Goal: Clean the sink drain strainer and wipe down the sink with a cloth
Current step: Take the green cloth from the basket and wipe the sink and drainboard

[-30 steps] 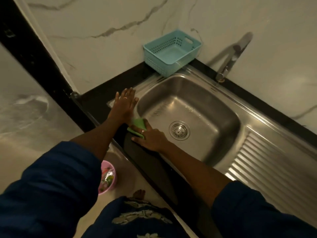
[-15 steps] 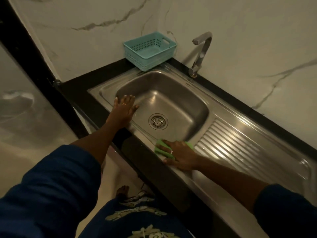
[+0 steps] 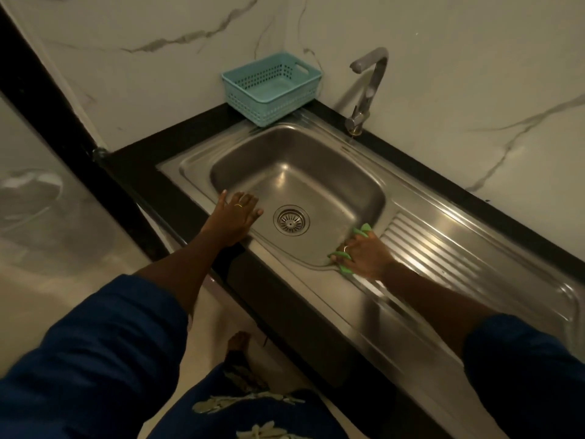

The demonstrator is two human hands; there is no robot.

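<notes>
- My left hand (image 3: 235, 217) lies flat and open on the near left rim of the sink (image 3: 319, 144), fingers spread, fingertips reaching over the edge of the basin. It grips nothing. I see one ring on a finger of this hand.
- One dark blue sleeve covers each of my arms, two in all, pushed up so both forearms are bare.
- One bare foot (image 3: 238, 343) shows on the pale floor below, beside the black counter front.
- One turquoise plastic basket (image 3: 272, 90) with perforated walls sits on the black counter at the far left corner of the sink, against the marble wall. I see nothing inside it.
- The sink is one steel basin with a ribbed draining board to its right. The basin holds only the drain strainer.
- One round metal drain strainer (image 3: 291, 220) sits seated in the middle of the basin floor, between my two hands and touching neither.
- One grey tap (image 3: 367, 87) stands at the far edge of the sink, its spout bent towards the basin.
- My right hand (image 3: 364, 253) presses down, fingers closed over one green cloth (image 3: 343, 267), on the near right corner of the basin rim, just beside the draining board. Green edges peek out around the fingers. This hand also wears one ring.
</notes>
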